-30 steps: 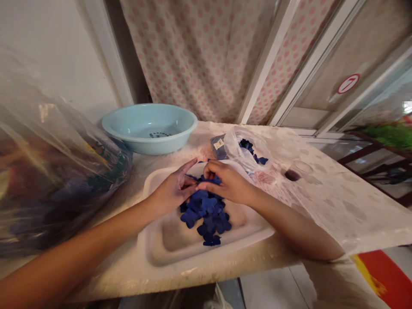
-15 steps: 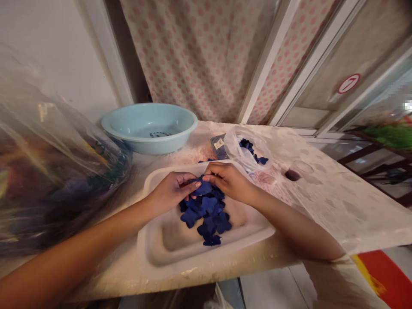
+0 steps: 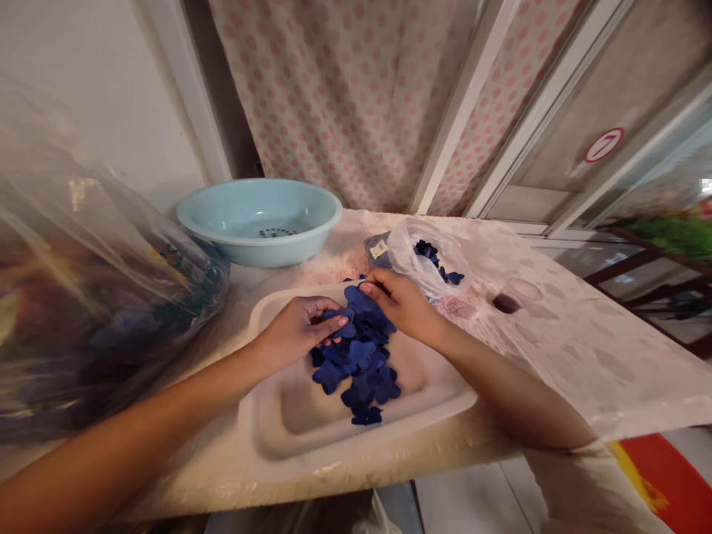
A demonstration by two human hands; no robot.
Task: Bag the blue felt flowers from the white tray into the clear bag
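left hand (image 3: 296, 326) pinches blue petal (image 3: 344, 326); right hand (image 3: 407, 305) pinches second petal (image 3: 357, 299), just beyond first, slightly right; petal pile (image 3: 361, 357) underneath.

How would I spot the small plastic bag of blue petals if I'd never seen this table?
Find the white tray on the table. Beyond its far edge, towards the right, sits the bag, whitish and open-mouthed. Dark blue petals show inside, while the packet at its left bears a pale label.

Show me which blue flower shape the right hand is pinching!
The flower shape at the pile's far end, its edge between the right hand's thumb and finger. The left hand holds another; the rest lie loose.
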